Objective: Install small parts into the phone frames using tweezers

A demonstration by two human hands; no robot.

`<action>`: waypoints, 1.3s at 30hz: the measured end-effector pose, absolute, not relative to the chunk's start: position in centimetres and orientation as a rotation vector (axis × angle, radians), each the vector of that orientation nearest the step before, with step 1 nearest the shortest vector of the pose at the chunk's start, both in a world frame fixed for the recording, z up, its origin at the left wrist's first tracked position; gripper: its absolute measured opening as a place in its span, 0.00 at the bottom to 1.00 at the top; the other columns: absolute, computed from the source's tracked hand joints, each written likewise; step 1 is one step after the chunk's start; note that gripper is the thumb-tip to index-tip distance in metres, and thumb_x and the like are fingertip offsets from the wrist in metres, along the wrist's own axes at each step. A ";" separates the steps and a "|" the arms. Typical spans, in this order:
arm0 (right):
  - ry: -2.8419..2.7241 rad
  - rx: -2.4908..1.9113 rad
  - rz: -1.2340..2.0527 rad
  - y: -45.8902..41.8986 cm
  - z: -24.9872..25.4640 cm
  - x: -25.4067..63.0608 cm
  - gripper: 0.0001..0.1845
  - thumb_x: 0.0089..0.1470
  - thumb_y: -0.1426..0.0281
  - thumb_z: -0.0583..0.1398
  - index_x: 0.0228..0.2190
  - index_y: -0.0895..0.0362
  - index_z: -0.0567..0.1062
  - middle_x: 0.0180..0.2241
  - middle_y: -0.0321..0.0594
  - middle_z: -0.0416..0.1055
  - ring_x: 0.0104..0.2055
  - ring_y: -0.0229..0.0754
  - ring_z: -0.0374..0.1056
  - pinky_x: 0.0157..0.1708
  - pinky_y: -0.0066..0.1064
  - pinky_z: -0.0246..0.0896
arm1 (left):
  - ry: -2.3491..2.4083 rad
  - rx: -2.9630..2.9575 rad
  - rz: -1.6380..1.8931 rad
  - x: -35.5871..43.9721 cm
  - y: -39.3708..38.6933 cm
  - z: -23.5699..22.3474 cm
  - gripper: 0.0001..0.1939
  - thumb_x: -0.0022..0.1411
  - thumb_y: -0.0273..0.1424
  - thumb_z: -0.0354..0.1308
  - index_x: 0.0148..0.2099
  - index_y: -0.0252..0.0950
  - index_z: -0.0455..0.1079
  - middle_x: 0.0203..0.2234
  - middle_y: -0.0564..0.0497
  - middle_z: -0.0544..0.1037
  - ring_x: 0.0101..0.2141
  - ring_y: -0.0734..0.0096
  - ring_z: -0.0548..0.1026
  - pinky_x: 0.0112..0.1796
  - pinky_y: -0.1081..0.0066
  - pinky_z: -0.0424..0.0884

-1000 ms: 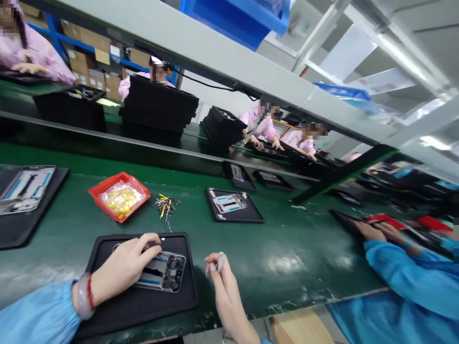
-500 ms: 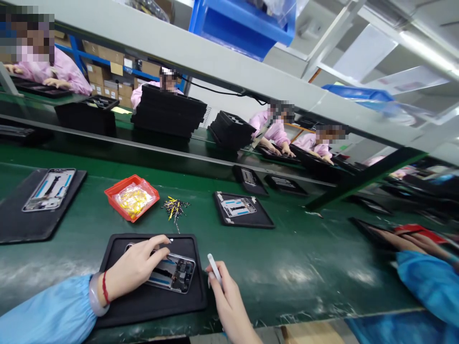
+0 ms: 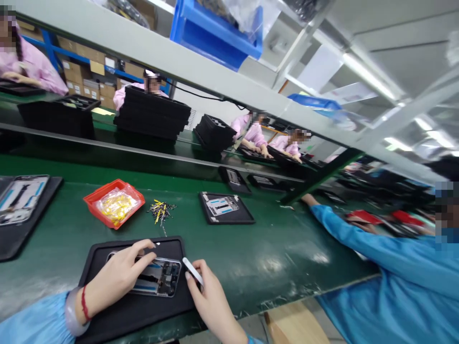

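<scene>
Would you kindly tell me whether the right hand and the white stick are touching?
Touching: the head view shows the right hand pinching the white stick between thumb and fingers, the stick's tip jutting out.

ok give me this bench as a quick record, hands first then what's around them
left hand: over one end of an open phone frame
right hand: holds a slim white stick beside the black tray
under phone frame: black tray
beyond tray: red bin with bagged yellow pieces; loose pile of yellow and dark strips
co-worker at right: blue sleeve stretched over the green bench
</scene>
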State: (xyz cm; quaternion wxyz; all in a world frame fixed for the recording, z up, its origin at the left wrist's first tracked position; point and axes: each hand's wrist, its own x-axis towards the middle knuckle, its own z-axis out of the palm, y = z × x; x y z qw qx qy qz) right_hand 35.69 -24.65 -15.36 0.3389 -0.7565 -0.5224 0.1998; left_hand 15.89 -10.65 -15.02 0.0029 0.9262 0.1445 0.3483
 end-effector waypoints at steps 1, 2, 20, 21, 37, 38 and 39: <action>-1.355 -2.006 0.519 -24.5 -15.2 35.5 0.04 0.54 0.67 0.52 0.29 0.53 0.62 0.26 0.35 0.66 0.28 0.42 0.65 0.29 0.29 0.57 | 0.460 2.894 1.083 15.8 -10.6 -15.0 0.20 0.62 0.17 0.37 0.42 0.35 0.69 0.42 0.44 0.75 0.32 0.72 0.77 0.34 0.76 0.74; -1.351 -2.051 0.525 -24.4 -15.0 35.4 0.03 0.52 0.68 0.53 0.30 0.53 0.62 0.26 0.35 0.66 0.29 0.43 0.66 0.30 0.30 0.57 | 0.470 2.886 1.072 15.8 -10.5 -15.0 0.20 0.61 0.17 0.37 0.42 0.36 0.69 0.43 0.43 0.75 0.32 0.72 0.78 0.34 0.76 0.74; -0.670 -1.662 1.451 -24.3 -14.7 35.7 0.22 0.42 0.54 0.60 0.28 0.50 0.52 0.10 0.16 0.48 0.11 0.30 0.37 0.12 0.23 0.34 | 0.556 2.690 1.089 16.5 -10.4 -13.9 0.15 0.67 0.27 0.39 0.36 0.39 0.67 0.42 0.47 0.72 0.23 0.77 0.77 0.24 0.80 0.73; -0.661 -1.603 1.456 -24.4 -14.7 35.7 0.25 0.40 0.52 0.61 0.28 0.50 0.52 0.10 0.15 0.48 0.11 0.29 0.37 0.11 0.23 0.32 | 0.561 2.683 1.070 16.6 -10.4 -13.9 0.15 0.67 0.28 0.39 0.36 0.39 0.67 0.43 0.47 0.72 0.23 0.76 0.77 0.24 0.80 0.73; -0.508 -1.524 1.203 -29.1 -12.4 39.8 0.31 0.37 0.47 0.65 0.28 0.52 0.54 0.10 0.15 0.49 0.10 0.26 0.38 0.10 0.21 0.30 | 0.343 2.579 0.838 24.8 -11.2 -11.9 0.16 0.66 0.28 0.36 0.36 0.39 0.65 0.48 0.46 0.69 0.25 0.76 0.77 0.26 0.77 0.73; -0.499 -1.539 1.187 -29.3 -12.2 40.0 0.30 0.37 0.47 0.64 0.29 0.52 0.55 0.10 0.15 0.49 0.10 0.26 0.38 0.11 0.21 0.30 | 0.351 2.568 0.816 25.3 -11.2 -11.8 0.16 0.66 0.28 0.36 0.36 0.39 0.65 0.49 0.46 0.68 0.24 0.77 0.77 0.26 0.77 0.73; -0.490 -1.548 1.174 -29.5 -12.0 40.3 0.30 0.37 0.47 0.64 0.29 0.52 0.55 0.10 0.15 0.49 0.10 0.26 0.39 0.11 0.21 0.31 | 0.351 2.561 0.794 25.8 -11.3 -11.7 0.15 0.67 0.28 0.36 0.36 0.39 0.64 0.49 0.46 0.68 0.24 0.77 0.76 0.25 0.76 0.73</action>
